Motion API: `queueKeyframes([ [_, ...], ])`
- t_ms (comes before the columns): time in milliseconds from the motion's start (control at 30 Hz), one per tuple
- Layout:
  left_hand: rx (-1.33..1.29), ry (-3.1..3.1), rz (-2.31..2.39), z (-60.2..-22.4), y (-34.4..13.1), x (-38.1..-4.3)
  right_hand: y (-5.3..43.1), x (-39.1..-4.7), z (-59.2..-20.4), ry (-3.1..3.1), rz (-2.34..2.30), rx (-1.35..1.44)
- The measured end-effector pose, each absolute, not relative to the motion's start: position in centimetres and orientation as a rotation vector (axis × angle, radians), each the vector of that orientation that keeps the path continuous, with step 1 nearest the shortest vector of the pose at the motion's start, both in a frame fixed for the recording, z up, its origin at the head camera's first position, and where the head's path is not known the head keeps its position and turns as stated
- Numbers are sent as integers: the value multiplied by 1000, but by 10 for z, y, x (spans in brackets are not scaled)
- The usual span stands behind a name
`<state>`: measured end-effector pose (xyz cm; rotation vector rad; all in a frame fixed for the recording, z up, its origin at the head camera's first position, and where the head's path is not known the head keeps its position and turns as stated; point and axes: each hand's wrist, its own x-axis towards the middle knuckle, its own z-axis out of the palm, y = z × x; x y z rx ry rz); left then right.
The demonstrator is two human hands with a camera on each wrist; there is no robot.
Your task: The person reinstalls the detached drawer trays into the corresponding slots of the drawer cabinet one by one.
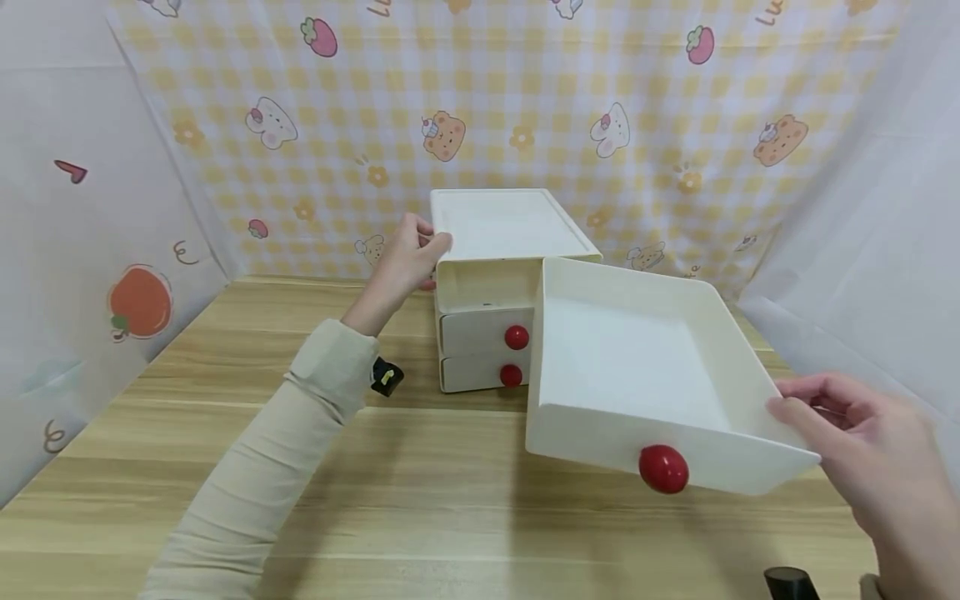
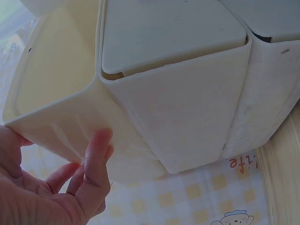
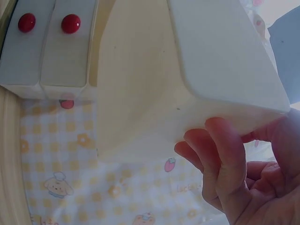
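Note:
A white desktop drawer cabinet [image 1: 517,223] stands on the table, its top slot uncovered and two lower drawers [image 1: 480,332] closed, each with a round red knob [image 1: 517,337]. My left hand [image 1: 405,262] holds the cabinet at its upper left side, thumb at the top edge and fingers [image 2: 96,159] bent against the side wall. On the right, my right hand [image 1: 862,429] grips the side wall of a pulled-out white drawer [image 1: 592,429], thumb inside and fingers [image 3: 225,145] outside. This drawer is tilted in the air, nothing inside, a red knob [image 1: 663,468] on its front; it partly hides the cabinet.
A small black object [image 1: 386,377] with a yellow mark lies left of the cabinet, beside my left sleeve [image 1: 262,450]. Behind the wooden table [image 1: 420,517] hangs a yellow checked cloth [image 1: 517,100]. White cloth hangs along both sides. A black cylindrical end [image 1: 789,579] shows at bottom right.

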<state>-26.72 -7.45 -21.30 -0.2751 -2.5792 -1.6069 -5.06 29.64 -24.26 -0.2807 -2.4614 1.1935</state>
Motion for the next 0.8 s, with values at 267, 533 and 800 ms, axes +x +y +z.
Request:
queueKeyframes([
  [267,-274,-2577,-1606,-214,-75,-268,284,-50,-242,-2478,1113,-258],
  [533,-275,-2577,-1604,-213,-74,-267,276,-52,-243,-2490,1068,-227],
  [800,-284,-2582,-1598,-214,-75,-268,266,-59,-243,-2522,1028,-237],
])
